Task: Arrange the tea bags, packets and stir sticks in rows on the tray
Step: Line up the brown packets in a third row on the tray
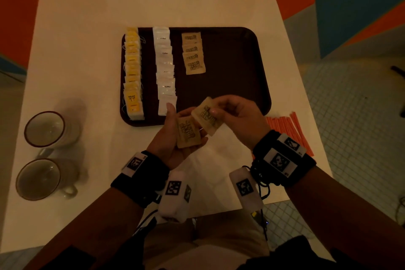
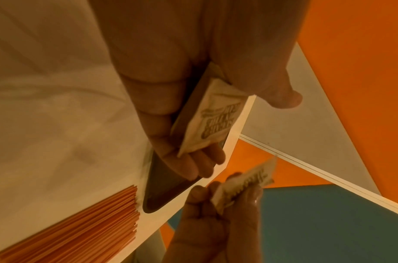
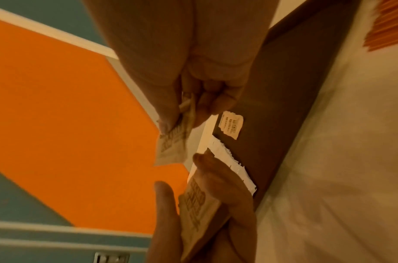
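Left hand (image 1: pixel 175 138): palm up at the 6 o'clock edge of the tray; fingers and thumb curl round a small stack of brown packets (image 1: pixel 187 131). The exact count in the stack cannot be told.
Right hand (image 1: pixel 237 116): just beside the left hand, toward 3 o'clock; thumb and fingers pinch one brown packet (image 1: pixel 207 115), tilted, held above the stack and clear of the tray.
Tray (image 1: pixel 230 68): dark, rectangular, at the centre of the table (image 1: pixel 87 28).
Row at 9 o'clock: yellow tea bags (image 1: pixel 132 72), overlapped, run the full depth of the tray. Judged complete.
Row next toward 3 o'clock: white packets (image 1: pixel 165 70), overlapped, also full depth. Judged complete.
Third row: brown packets on the tray (image 1: pixel 192 52), laid only in the 12 o'clock half. Judged partly done; the held packets belong here.
Tray half toward 3 o'clock: bare.
Stir sticks (image 1: pixel 289 131): orange, bunched on the table off the tray's 4 o'clock corner, none on the tray. Not yet started.
Cups (image 1: pixel 43 151): two, on the table at 8 o'clock, well apart from the tray.
Progress: judged a little past halfway.
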{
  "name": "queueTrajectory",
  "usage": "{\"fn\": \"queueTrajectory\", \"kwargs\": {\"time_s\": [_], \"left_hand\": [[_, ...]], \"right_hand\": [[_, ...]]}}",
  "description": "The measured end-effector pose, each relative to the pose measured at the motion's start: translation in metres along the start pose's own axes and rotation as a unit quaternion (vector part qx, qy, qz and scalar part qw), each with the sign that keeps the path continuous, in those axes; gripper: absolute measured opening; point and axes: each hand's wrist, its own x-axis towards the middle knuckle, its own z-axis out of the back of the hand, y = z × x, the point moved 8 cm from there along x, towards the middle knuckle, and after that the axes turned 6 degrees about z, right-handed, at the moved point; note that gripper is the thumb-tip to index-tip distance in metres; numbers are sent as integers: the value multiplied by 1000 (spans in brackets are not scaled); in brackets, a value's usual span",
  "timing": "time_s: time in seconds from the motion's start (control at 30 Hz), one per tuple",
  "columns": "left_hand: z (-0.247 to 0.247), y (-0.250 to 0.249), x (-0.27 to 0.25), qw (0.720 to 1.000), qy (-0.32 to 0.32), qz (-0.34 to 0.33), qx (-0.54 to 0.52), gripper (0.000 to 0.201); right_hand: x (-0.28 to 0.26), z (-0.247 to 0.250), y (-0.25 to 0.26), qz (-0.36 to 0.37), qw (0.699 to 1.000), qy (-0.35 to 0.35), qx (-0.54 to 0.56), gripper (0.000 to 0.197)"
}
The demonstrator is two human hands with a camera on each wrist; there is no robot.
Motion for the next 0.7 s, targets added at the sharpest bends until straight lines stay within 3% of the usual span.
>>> {"fn": "queueTrajectory", "kwargs": {"time_s": [0.17, 0.3, 0.4, 0.53, 0.63, 0.7], "left_hand": [[-3, -4, -2, 998, 0, -5, 58, 63], [-7, -5, -5, 990, 31, -9, 136, 75], [-7, -8, -6, 990, 33, -29, 132, 75], [-4, -11, -5, 993, 12, -46, 103, 69], [0, -10, -4, 996, 11, -27, 90, 69], [0, -4, -4, 994, 27, 9, 102, 64]], "right_hand": [[3, -13, 7, -12, 997, 51, -64, 8], [3, -27, 7, 0, 975, 146, -166, 12], [4, -34, 11, 41, 962, 145, -230, 14], [2, -39, 18, 83, 963, 116, -228, 8], [-2, -41, 23, 108, 966, 96, -213, 9], [-5, -46, 27, 125, 959, 124, -221, 11]]}}
